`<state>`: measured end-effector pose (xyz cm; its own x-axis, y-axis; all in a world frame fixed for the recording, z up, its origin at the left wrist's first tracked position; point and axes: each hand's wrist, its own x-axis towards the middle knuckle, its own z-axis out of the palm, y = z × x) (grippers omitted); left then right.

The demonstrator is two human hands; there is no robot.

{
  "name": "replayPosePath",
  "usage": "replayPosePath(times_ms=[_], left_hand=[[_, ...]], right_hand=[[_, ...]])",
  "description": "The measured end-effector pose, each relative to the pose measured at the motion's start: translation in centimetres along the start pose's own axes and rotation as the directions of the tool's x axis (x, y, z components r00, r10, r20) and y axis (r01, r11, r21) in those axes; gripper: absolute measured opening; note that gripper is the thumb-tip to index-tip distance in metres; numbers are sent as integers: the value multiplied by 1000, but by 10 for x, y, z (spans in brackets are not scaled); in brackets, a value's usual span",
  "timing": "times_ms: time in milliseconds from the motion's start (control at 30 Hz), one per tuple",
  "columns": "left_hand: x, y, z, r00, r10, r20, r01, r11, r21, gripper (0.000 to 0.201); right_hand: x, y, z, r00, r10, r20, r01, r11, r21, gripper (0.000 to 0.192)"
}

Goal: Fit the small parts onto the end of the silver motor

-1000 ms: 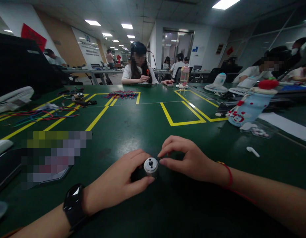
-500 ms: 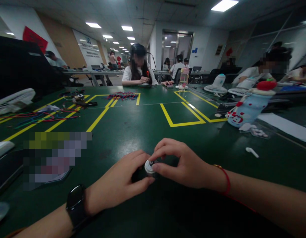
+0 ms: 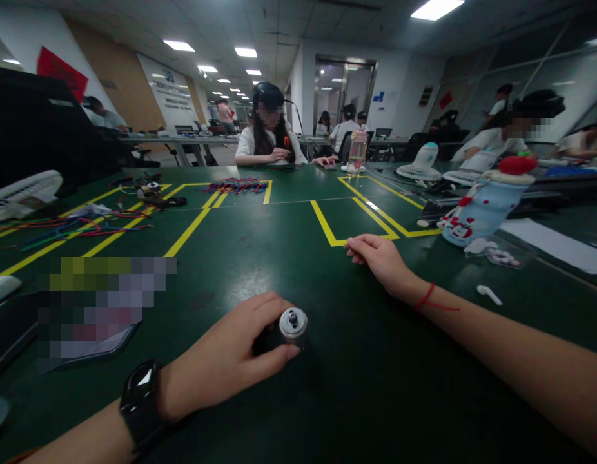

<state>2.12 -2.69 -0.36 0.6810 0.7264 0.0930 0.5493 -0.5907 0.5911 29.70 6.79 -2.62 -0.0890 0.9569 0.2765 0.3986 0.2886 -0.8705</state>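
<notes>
My left hand [image 3: 231, 354], with a black watch on its wrist, grips a small silver cylindrical motor [image 3: 293, 324] whose round end cap and short shaft face me. It holds the part just above the green table [image 3: 289, 258]. My right hand [image 3: 378, 258], with a red string at the wrist, reaches forward and rests near the corner of a yellow taped rectangle [image 3: 356, 222]. Its fingers are curled and whether it holds anything small is hidden.
A light blue bottle [image 3: 487, 203] with a red cap lies at the right, near white paper [image 3: 554, 241] and a white earbud [image 3: 489, 295]. Bundles of coloured wires [image 3: 86, 225] and a fan [image 3: 25, 193] are at the left. Other people sit across the table.
My right hand left the motor's end cap and moved forward and right toward the yellow rectangle. My left hand kept hold of the motor.
</notes>
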Motion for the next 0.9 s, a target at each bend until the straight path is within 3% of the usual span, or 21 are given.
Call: replayPosePath(times_ms=[233, 467, 567, 633, 800, 900], left_hand=[[-2, 3, 0, 1000, -1, -3, 1, 1000, 6, 16], [-1, 5, -3, 1000, 9, -16, -9, 1000, 5, 17], [-2, 2, -4, 1000, 11, -21, -11, 1000, 18, 16], [-4, 0, -4, 999, 15, -29, -14, 999, 37, 15], [-10, -4, -1, 997, 45, -59, -40, 995, 87, 16], [-11, -2, -2, 997, 52, -62, -47, 995, 84, 17]], right_hand=[[-5, -7, 1, 998, 0, 56, 1, 1000, -22, 27], [-23, -29, 13, 978, -92, 187, 113, 988, -104, 21], [-40, -52, 27, 943, -172, 285, 202, 976, -79, 16], [-52, -67, 36, 892, -295, 344, 320, 947, -17, 15], [-68, -87, 50, 833, -416, 365, 426, 903, 56, 14], [-68, -90, 51, 834, -447, 324, 450, 890, 70, 11]])
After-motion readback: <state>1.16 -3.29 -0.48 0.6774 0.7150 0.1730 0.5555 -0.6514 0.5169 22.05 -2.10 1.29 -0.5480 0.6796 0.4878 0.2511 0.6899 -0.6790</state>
